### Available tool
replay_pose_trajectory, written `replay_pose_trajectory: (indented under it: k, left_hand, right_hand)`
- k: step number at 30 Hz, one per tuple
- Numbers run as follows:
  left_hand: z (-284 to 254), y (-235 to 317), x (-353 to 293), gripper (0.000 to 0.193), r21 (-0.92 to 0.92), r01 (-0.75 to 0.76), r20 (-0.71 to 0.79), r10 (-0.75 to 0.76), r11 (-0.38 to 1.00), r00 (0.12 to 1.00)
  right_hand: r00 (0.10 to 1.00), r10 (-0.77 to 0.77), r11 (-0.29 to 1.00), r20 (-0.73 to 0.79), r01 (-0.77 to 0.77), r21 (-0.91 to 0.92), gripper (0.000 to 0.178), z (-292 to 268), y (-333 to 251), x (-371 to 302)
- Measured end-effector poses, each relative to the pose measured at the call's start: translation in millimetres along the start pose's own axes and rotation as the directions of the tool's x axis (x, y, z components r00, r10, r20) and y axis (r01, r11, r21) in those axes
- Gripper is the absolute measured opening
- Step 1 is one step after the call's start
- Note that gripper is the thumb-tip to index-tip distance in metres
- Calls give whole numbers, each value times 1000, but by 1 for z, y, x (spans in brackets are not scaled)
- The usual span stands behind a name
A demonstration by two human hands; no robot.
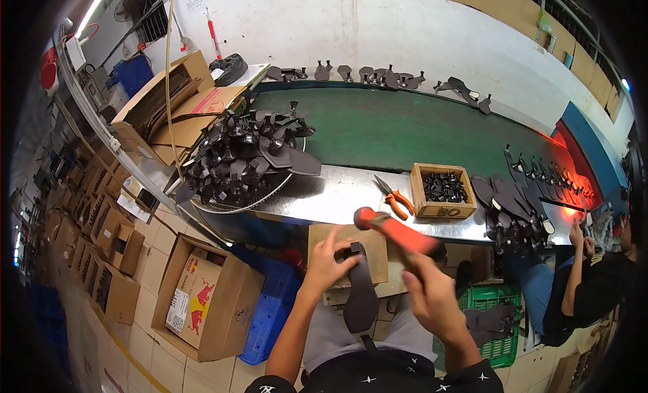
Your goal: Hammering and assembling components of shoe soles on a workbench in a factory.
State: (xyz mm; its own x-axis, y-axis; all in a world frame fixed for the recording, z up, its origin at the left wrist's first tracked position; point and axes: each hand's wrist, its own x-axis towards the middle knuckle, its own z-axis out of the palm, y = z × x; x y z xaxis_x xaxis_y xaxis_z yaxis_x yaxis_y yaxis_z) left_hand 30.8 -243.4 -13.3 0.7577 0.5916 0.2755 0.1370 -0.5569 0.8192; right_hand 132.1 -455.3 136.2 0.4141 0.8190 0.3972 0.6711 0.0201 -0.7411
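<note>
My left hand (327,263) grips the heel end of a dark brown shoe sole (362,298), thumb and fingers around a small black heel piece (356,247). The sole's toe end points down toward my lap, and its heel end lies over a tan board (378,258). In my right hand (435,300) is a hammer (401,232) with a red-orange head, somewhat blurred. Its head is raised to the right of the heel piece, apart from it. Beyond the hammer, orange-handled pliers (395,200) rest on the metal table beside a wooden box (459,209) of small black pieces.
A wire basket (236,207) heaped with heeled soles stands at the left. Behind runs a green conveyor belt (405,126). More soles (506,197) are piled at the right, near another person (580,285). Cardboard boxes (233,305) and a green crate (506,352) flank me.
</note>
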Motion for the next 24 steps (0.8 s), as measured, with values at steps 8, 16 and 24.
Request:
replay_pose_trajectory:
  k: [8, 16, 24]
  left_hand:
    - [-4, 13, -3, 128, 345, 64, 83, -98, 937, 992]
    - [-1, 19, -2, 71, 413, -137, 44, 130, 901, 990]
    - [-12, 53, -57, 22, -295, -46, 192, 106, 955, 976]
  right_hand:
    - [975, 129, 971, 181, -87, -224, 18, 32, 47, -12]
    - [899, 325, 887, 295, -182, -425, 20, 17, 41, -11]
    - [997, -78, 993, -13, 77, -85, 29, 17, 51, 12]
